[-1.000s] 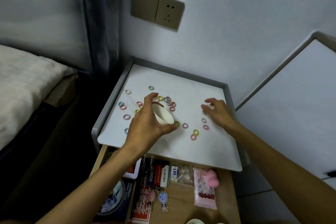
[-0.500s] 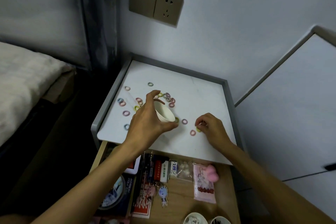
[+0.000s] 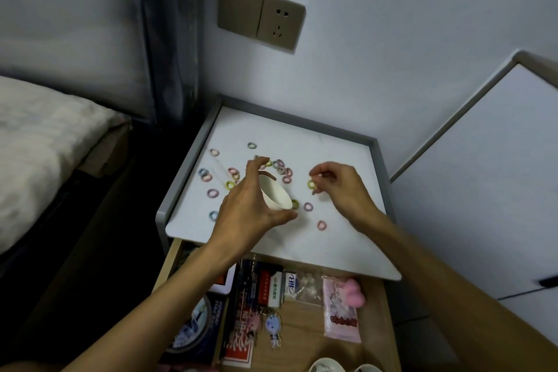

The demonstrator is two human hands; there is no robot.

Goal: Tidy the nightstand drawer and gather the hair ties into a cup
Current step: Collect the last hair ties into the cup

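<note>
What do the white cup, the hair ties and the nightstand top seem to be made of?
The white cup looks like paper, matt and thin-rimmed, though ceramic is possible. The hair ties seem soft fabric-covered elastic, matt pastel. The nightstand top is smooth and white: stone or laminate.

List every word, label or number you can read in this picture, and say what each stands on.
"HONKAI STAR", rest unclear: sideways on the dark booklet in the drawer.
Blue logo on the small white box: too blurred to read.
White characters on the red cover: too blurred to read.
Red print on the pink packet: too blurred.
Wall socket: no text.
</note>
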